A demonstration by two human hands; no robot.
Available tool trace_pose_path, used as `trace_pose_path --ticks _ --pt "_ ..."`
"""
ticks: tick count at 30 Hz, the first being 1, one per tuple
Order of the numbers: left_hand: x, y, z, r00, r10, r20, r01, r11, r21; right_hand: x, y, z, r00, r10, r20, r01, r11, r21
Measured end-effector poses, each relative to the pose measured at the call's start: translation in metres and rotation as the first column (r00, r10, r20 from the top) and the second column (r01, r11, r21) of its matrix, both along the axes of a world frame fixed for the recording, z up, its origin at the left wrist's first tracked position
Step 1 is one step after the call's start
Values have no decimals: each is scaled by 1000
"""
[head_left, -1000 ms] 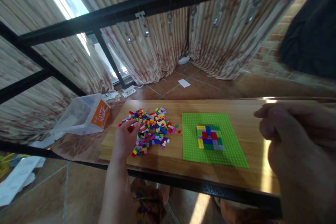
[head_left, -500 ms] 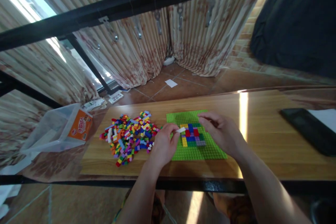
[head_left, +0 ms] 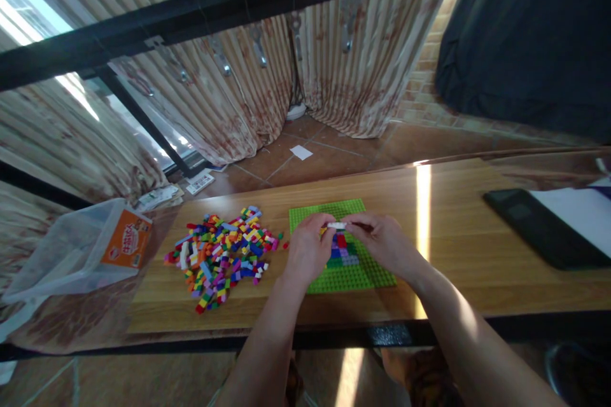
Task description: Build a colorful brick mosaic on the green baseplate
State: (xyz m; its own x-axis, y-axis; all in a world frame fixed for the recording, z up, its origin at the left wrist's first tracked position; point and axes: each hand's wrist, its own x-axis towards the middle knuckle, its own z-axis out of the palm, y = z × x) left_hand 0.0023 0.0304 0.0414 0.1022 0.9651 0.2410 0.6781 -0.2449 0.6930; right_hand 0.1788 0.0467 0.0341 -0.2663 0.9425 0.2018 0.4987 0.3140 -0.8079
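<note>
White brick (head_left: 337,226) pinched between fingertips of left hand (head_left: 309,249) and right hand (head_left: 387,245), over green baseplate (head_left: 379,276). Loose brick pile (head_left: 231,254) on wooden tabletop (head_left: 458,248), left of baseplate.

The left hand (head_left: 305,251) covers part of the green baseplate (head_left: 375,276) and, together with the right hand (head_left: 382,243), hides much of the built brick layer (head_left: 337,254). Between their fingertips, the ends of the white brick (head_left: 337,226) are covered; its studs are too small to count, and whether it touches the layer cannot be told. In the loose brick pile (head_left: 226,254), lower pieces lie hidden. The orange label's (head_left: 128,240) small print is unreadable. The right edge cuts the white paper (head_left: 570,210) and dark cloth (head_left: 520,44).
</note>
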Motion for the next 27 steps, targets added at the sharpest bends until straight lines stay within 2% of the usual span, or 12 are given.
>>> trace_pose_path --ticks 6,10,15,27 --pt "-10 12 -7 992 124 7 -123 991 -61 10 19 -11 993 -113 30 111 992 68" --pt "-6 14 -10 993 117 16 -114 987 -108 4 26 -16 997 -71 40 70 997 24" --pt "-2 16 -14 992 102 70 -93 988 -123 -2 26 -18 990 22 142 -23 1000 6" --pt "1 19 -18 978 125 164 -90 975 -203 -4 25 -18 976 12 216 -14 1000 7"
